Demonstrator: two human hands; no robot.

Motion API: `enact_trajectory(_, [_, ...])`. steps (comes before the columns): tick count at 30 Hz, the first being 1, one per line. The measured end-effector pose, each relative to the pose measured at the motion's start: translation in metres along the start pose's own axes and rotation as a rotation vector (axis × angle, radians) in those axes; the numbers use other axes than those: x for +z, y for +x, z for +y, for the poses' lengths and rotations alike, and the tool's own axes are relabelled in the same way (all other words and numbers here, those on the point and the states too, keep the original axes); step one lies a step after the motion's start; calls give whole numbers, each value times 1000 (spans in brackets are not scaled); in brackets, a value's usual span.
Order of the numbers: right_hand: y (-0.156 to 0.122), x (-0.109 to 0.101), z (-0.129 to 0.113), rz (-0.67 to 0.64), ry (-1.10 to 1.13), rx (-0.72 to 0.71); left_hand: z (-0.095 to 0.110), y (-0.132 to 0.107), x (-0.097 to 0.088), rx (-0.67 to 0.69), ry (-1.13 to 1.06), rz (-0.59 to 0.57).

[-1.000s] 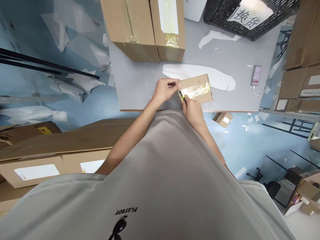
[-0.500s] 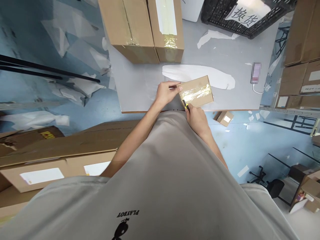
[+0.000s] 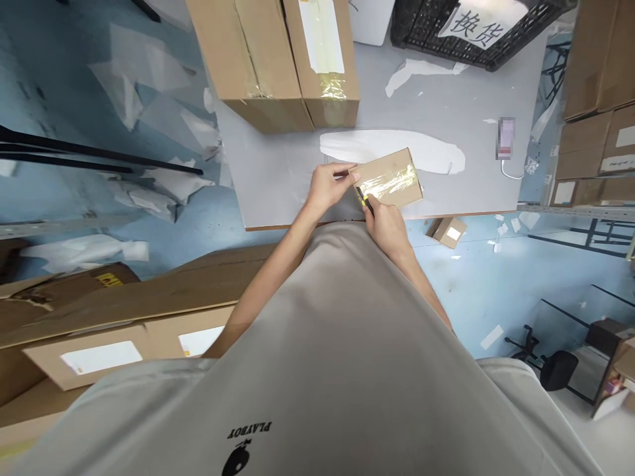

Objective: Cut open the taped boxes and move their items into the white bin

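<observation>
A small brown cardboard box [image 3: 404, 173] with shiny clear tape across its top lies tilted at the table's near edge. My left hand [image 3: 328, 184] grips the box's left end, thumb on top and fingers at the far corner. In my right hand [image 3: 389, 228] is a yellow-and-black utility knife [image 3: 366, 200], its tip at the left part of the taped face. Whether the blade is in the tape I cannot tell. Just behind the box a white paper strip [image 3: 397, 147] lies on the grey table [image 3: 278, 178].
Two large taped cartons [image 3: 278, 73] stand at the back left of the table. A black crate [image 3: 421, 33] with a paper sign is at the back right, a blurred pinkish device [image 3: 505, 139] nearer. An open carton [image 3: 198, 284] stands at my left; a small box [image 3: 446, 232] lies on the floor.
My right hand and the knife have shifted slightly left toward the box's left end. My left hand keeps its hold. The whole view has turned a little.
</observation>
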State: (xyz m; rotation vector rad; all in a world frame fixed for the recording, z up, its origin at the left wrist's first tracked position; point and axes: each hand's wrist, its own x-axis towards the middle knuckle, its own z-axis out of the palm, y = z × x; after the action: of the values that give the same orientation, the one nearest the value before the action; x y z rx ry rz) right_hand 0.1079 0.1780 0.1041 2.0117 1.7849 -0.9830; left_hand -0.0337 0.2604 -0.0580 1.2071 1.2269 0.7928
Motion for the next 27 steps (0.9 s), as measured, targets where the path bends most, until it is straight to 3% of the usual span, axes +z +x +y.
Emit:
enact_trajectory(12, [-23,1,-12,-88,-66,144,0,-12,2,-9,74,-32])
enact_trajectory(27, [-14,1,-16,-101,-39,122,6,-15,8,-12,113,-32])
